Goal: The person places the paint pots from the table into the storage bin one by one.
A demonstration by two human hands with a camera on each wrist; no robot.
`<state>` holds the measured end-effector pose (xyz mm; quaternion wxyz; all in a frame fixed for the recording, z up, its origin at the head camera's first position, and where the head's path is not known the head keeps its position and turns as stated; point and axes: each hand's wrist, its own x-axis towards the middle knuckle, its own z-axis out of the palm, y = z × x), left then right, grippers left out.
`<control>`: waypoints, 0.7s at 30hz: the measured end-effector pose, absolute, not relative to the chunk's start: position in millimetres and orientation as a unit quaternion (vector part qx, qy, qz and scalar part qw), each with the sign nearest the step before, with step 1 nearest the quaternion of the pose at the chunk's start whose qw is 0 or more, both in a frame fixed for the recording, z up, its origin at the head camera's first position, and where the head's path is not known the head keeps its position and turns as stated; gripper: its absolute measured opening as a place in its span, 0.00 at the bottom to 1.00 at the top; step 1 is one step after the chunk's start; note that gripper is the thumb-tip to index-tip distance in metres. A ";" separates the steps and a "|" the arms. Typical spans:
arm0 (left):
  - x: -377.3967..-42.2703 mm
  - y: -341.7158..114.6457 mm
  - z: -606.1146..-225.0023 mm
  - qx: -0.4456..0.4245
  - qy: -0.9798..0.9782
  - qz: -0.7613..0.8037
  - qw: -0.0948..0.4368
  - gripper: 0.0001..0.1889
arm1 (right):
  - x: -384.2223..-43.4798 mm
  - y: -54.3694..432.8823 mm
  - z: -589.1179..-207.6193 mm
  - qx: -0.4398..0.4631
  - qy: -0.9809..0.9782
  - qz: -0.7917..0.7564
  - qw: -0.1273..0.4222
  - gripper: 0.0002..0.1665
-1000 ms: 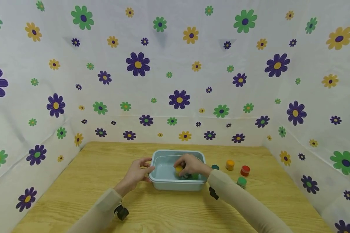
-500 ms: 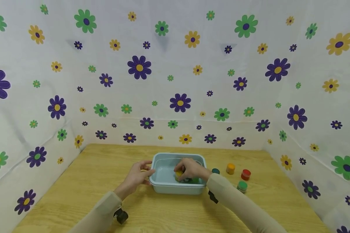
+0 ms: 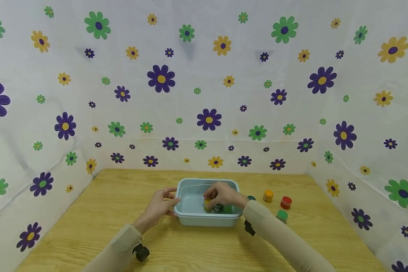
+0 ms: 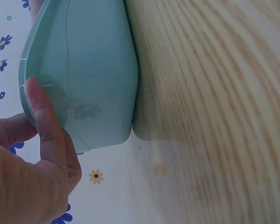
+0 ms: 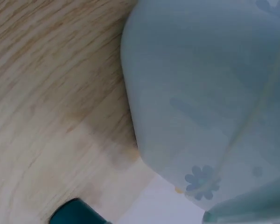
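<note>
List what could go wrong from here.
The right hand might knock the neighbouring jar while handling the yellow jar in the bin.

The right sleeve, which appears close to the dark teal jar in the head view, could bump it when withdrawing.

If the left hand, touching the bin's left end, pulls, the bin may slide.

From where I stand, the right hand (image 3: 225, 193) covers part of the yellow jar (image 3: 207, 205) at its fingertips. Under those fingers and the palm, the dark-topped jar (image 3: 218, 207) and green jar (image 3: 227, 208) are partly hidden, any markings too small to read. Well behind the fingers, the teal jar (image 3: 251, 197) is mostly blocked. The left wrist view crops the left hand (image 4: 32, 172) behind its fingers.
</note>
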<state>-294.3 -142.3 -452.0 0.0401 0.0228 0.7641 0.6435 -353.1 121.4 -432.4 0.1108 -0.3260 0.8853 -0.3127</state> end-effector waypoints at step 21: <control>-296.6 -143.2 -453.0 0.016 0.761 0.647 0.042 0.25 | -356.3 181.7 -401.0 -0.300 0.842 -0.428 0.135 0.18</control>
